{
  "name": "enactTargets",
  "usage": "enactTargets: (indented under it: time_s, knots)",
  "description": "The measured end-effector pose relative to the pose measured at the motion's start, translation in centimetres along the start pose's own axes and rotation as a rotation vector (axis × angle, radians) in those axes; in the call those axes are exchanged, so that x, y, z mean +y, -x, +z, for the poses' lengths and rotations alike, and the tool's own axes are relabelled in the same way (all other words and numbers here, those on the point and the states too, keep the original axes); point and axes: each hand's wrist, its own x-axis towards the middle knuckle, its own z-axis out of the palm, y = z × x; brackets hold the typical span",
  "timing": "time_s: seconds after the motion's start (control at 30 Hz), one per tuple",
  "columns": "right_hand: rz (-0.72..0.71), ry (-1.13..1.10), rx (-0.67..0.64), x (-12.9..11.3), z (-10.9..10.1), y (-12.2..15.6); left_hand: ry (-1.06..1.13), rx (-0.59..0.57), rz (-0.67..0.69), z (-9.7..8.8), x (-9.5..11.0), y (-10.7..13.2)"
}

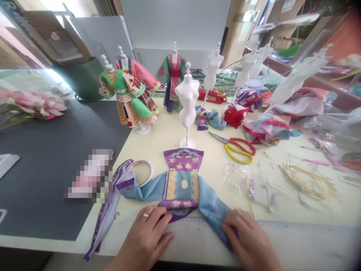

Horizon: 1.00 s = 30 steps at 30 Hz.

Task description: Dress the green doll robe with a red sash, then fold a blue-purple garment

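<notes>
A small doll robe (184, 184) lies spread on the pale table, with a blue body, blue sleeves and purple patterned panels above and below. A small hole shows in its middle. My left hand (148, 235), with a ring on one finger, rests its fingertips on the purple lower panel; its thumb stands apart. At the right sleeve (213, 201), my right hand (246, 235) has its fingers curled onto the cloth near the sleeve's end. Just behind the robe stands a bare white doll mannequin (187, 101).
Scissors (239, 148) lie right of the mannequin. A tape roll (150, 171) and a purple strip (105, 218) are at left. Dressed mannequins (124, 90) stand behind; cloth pieces (267, 128), gold cords (307, 182) and small bags (235, 175) are at right. A clear ruler (270, 225) lies near the front.
</notes>
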Motion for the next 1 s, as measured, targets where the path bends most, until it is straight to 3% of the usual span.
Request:
enactTargets:
  time_s: [0.13,0.27,0.43,0.57,0.7,0.77,0.83,0.93,1.0]
  knots:
    - [0.250,-0.143,0.182,0.2,-2.0,-0.7,0.049,-0.008,-0.002,0.9,0.0,-0.8]
    - [0.366,-0.173,0.304,0.9,-3.3,-0.7,0.317,-0.167,-0.061,-1.8,-0.3,-1.1]
    - [0.464,-0.099,0.249,2.4,-4.0,0.4,0.486,-0.439,-0.130,-4.7,-0.1,-0.9]
    - [0.360,0.115,0.296,2.9,-4.2,0.8,0.422,-0.427,-0.133,-4.5,-0.2,-0.6]
    - [0.006,0.242,0.418,1.3,-3.3,0.4,0.362,-0.271,-0.101,-3.8,-0.6,-0.7]
    - [-0.235,0.198,0.302,-0.2,-2.1,0.0,0.298,-0.213,-0.013,-3.1,-0.6,-1.0]
    - [-0.411,0.169,0.122,-1.6,-0.5,-0.4,0.210,-0.241,0.077,-2.4,-0.5,-1.4]
    - [-0.371,0.139,-0.096,-2.7,1.4,-0.5,0.103,-0.372,0.160,-1.4,-0.3,-1.6]
    - [-0.319,0.114,-0.159,-2.5,1.7,-0.3,0.060,-0.419,0.175,-1.1,-0.3,-1.2]
